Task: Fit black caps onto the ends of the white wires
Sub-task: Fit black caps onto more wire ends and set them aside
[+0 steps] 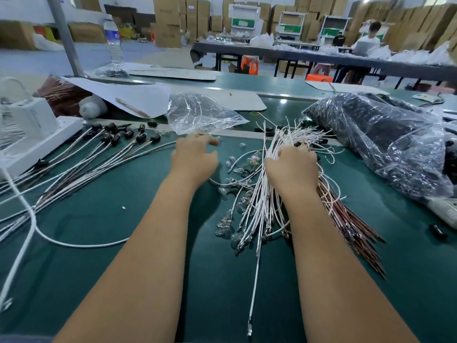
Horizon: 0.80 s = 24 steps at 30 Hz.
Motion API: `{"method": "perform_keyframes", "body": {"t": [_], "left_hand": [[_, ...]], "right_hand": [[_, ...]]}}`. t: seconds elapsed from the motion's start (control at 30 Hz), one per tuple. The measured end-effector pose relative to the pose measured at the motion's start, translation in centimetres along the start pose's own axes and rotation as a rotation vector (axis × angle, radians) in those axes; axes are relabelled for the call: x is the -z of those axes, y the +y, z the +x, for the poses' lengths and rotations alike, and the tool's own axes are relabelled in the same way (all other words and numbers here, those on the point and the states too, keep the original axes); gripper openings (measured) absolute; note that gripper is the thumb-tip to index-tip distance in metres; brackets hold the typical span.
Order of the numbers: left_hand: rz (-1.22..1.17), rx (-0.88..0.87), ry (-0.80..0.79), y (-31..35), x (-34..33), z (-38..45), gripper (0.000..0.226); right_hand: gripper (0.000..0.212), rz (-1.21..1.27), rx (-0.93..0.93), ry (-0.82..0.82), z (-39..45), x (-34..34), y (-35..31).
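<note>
I am looking down at a wide green counter (103, 243) in a warehouse stacked with cardboard boxes. On the far right of the counter lies a large clear plastic bag (385, 144) packed with dark parts. A smaller clear bag (200, 112), nearly flat, lies ahead of me near the middle. At the left edge stands a white device (29, 134).

Spread across the left side is a fan of finished wires (81, 167), each ending in a black cap (111, 127) at its far end. Right of centre lies the loose bundle of white wires (269, 194), their bare far ends sticking up and outward, with some reddish-brown wires (351, 219) beneath it on the right.

My right hand (294, 167) rests on top of this bundle, fingers curled down into the strands and gripping them. My left hand (195, 157) reaches forward toward the near edge of the smaller bag, its fingers blurred, so I cannot tell how far it is spread or whether it holds anything.

Small clear parts (235, 169) are scattered between my two hands. One loose black cap (437, 231) lies by itself on the right.
</note>
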<state>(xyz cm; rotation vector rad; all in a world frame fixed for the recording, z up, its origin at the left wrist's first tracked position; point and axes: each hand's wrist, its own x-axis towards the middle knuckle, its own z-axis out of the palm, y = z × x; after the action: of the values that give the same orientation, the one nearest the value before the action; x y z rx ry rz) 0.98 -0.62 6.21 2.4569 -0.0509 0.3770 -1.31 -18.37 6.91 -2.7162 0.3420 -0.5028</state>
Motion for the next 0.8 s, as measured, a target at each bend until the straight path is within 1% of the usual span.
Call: {"method": "perform_keyframes", "body": {"t": [0.07, 0.1, 0.13, 0.23, 0.3, 0.37, 0.43, 0.5, 0.63, 0.67, 0.7, 0.8], "left_hand": [[0.000, 0.013, -0.102, 1.1, -0.9, -0.3, 0.033], [-0.042, 0.000, -0.137, 1.5, -1.2, -0.4, 0.033], [-0.123, -0.013, -0.165, 2.0, -1.5, -0.5, 0.033], [-0.416, 0.001, -0.234, 2.8, -2.0, -0.8, 0.031], [-0.521, 0.012, -0.274, 3.2, -2.3, -0.8, 0.029], [-0.552, -0.010, -0.280, 3.4, -2.3, -0.8, 0.027], [-0.523, -0.034, -0.206, 2.9, -1.9, -0.7, 0.026], [-0.410, -0.029, -0.097, 2.1, -1.2, -0.6, 0.027], [-0.167, 0.139, 0.201, -0.2, 0.4, -0.1, 0.033], [-0.110, 0.200, 0.243, -0.8, 0.8, 0.1, 0.033], [-0.060, 0.267, 0.245, -1.3, 1.1, 0.3, 0.035], [0.057, 0.425, 0.132, -2.3, 1.3, 0.4, 0.043]], "right_hand": [[0.044, -0.118, 0.032, -0.033, -0.2, -0.1, -0.1], [0.045, -0.140, 0.037, -0.034, -0.3, -0.1, -0.2], [0.040, -0.148, 0.040, -0.031, -0.3, -0.1, -0.3], [0.014, -0.109, 0.053, -0.022, -0.5, 0.2, -0.5], [0.015, -0.081, 0.053, -0.020, -0.6, 0.4, -0.6], [0.013, -0.089, 0.055, -0.012, -0.6, 0.3, -0.6], [0.013, -0.091, 0.049, -0.020, -0.5, 0.2, -0.5], [0.012, -0.087, 0.045, -0.024, -0.4, 0.0, -0.4], [0.011, -0.057, 0.054, 0.017, -0.4, -0.2, -0.3], [0.011, -0.040, 0.055, 0.029, -0.4, -0.3, -0.3], [0.010, -0.022, 0.055, 0.040, -0.4, -0.2, -0.3], [0.009, 0.010, 0.071, 0.103, -0.5, -0.1, -0.5]]}}
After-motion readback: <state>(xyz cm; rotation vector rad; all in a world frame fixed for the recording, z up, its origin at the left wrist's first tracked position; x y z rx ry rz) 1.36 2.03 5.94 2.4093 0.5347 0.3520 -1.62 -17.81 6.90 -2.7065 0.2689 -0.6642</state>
